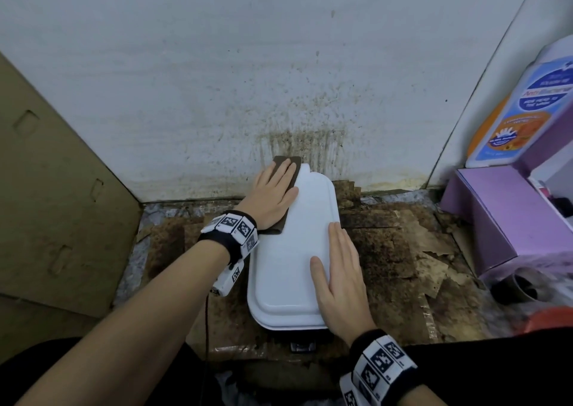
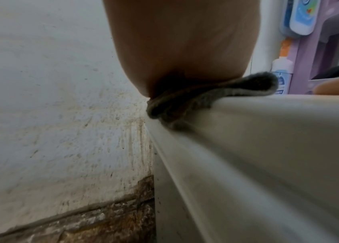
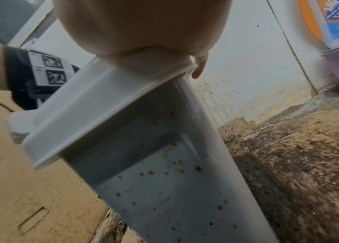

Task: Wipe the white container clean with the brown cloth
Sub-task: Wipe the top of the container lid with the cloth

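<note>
The white container (image 1: 294, 250) stands on the stained floor against the wall, its flat lid facing up. My left hand (image 1: 274, 193) lies flat, fingers straight, pressing the folded brown cloth (image 1: 286, 163) onto the lid's far left corner. The cloth (image 2: 216, 93) bunches over the container's edge (image 2: 268, 131) under my palm in the left wrist view. My right hand (image 1: 339, 269) rests flat on the lid's right edge, fingers straight. In the right wrist view the container's side (image 3: 164, 180) carries brown specks below the lid rim (image 3: 102, 111).
Cardboard (image 1: 55, 194) leans at the left. A purple box (image 1: 496, 219) with a detergent bottle (image 1: 521, 111) stands at the right. The wall (image 1: 279, 80) behind is spattered brown. Soiled cardboard sheets (image 1: 403, 244) cover the floor. A dark cup (image 1: 517, 287) and an orange object (image 1: 548, 318) lie at the lower right.
</note>
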`<action>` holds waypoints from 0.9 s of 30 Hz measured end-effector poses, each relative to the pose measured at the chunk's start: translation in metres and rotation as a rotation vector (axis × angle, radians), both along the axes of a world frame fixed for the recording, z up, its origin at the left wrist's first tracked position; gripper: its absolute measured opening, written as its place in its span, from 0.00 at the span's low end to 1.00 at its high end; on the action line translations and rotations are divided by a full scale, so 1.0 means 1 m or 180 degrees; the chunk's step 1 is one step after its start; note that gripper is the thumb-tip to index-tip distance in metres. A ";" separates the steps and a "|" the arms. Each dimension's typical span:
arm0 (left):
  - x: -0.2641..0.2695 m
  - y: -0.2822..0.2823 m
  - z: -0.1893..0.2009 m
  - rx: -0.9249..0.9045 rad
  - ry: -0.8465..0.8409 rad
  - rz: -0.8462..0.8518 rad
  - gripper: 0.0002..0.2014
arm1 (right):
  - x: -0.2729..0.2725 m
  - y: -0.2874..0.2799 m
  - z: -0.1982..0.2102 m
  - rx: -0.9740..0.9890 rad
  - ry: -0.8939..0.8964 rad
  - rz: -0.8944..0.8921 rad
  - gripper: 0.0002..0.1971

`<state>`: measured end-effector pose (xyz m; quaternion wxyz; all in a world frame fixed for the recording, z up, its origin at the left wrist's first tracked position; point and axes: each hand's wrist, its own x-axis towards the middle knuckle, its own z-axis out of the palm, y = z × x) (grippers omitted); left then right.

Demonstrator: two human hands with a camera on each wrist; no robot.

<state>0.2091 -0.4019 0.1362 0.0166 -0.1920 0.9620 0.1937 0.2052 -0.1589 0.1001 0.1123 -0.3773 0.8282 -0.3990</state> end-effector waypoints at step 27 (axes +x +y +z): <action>0.046 0.045 -0.009 0.0418 0.0256 0.0287 0.28 | 0.000 -0.001 0.001 -0.0022 -0.0157 0.0012 0.35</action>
